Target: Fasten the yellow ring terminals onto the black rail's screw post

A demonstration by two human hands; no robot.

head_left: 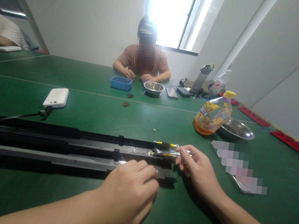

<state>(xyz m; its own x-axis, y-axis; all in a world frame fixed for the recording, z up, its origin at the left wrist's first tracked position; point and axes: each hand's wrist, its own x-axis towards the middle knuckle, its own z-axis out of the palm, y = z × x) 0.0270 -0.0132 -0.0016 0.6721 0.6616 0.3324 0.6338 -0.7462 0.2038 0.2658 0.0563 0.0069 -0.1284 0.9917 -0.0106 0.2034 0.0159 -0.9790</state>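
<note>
Two long black metal rails [86, 151] lie side by side on the green table. My right hand [196, 166] pinches the end of a silver wrench [164, 152], whose head reaches a small brass-coloured nut [151, 153] in the far rail. Yellow-marked strips [164, 143] lie at that rail's right end. My left hand [132, 190] rests with curled fingers over the right part of the near rail. Its fingertips are mostly hidden, so what they grip, if anything, does not show. A small brass ring [154, 130] sits on the table just beyond the rails.
Right of the rails are a bottle with a yellow cap [212, 113], a metal bowl [239, 130] and a blurred flat item [237, 167]. A white power bank [56, 97] with a black cable stands left. Across the table, a person sits behind a blue basket [121, 83] and a steel bowl [154, 88].
</note>
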